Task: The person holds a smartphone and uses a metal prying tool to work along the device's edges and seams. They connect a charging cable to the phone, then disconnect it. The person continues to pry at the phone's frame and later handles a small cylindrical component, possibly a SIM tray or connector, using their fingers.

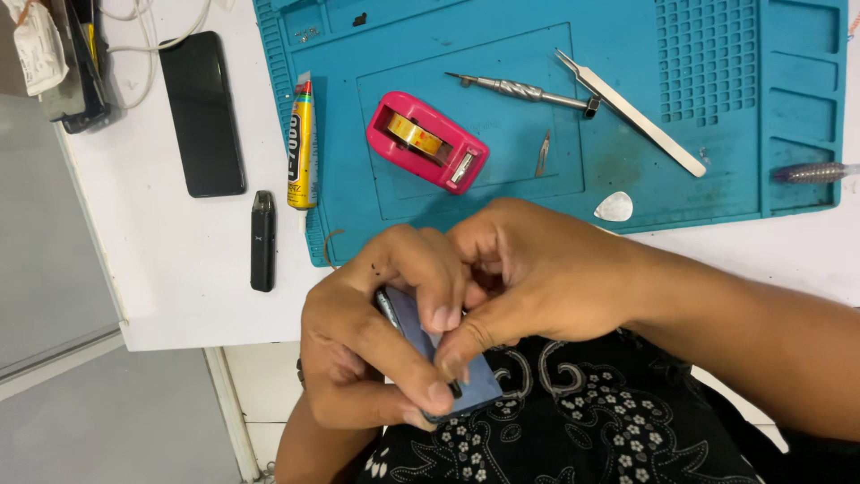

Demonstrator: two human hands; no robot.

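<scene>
The left hand (pixel 376 345) is closed around a slim blue-grey phone (pixel 448 363), held off the desk (pixel 170 269), over the lap, just past the desk's near edge. Its thumb and fingers clamp the long sides. The right hand (pixel 528 273) curls in from the other side, thumb and forefinger pinched onto the phone's face near a small dark part; what exactly that part is cannot be told. The phone looks thin, rigid and light, with smooth faces that are probably slippery and breakable, so the narrow edges seem the safest hold.

Going from the left of the desk: a black phone (pixel 202 112) lies flat near the far left corner, with white cables (pixel 148 40) beside it. Nearer sits a small black pen-shaped device (pixel 262 240). A yellow glue tube (pixel 303 148) rests along the left edge of a teal work mat (pixel 717 170). On the mat are a pink tape dispenser (pixel 426 142), a metal screwdriver (pixel 524 90), a small blade-like pick (pixel 543 154), long metal tweezers (pixel 632 114) and a white triangular pick (pixel 614 207) at the mat's near edge. A brush handle (pixel 811 172) pokes in at the right edge. Nothing lies between the hands and these tools.
</scene>
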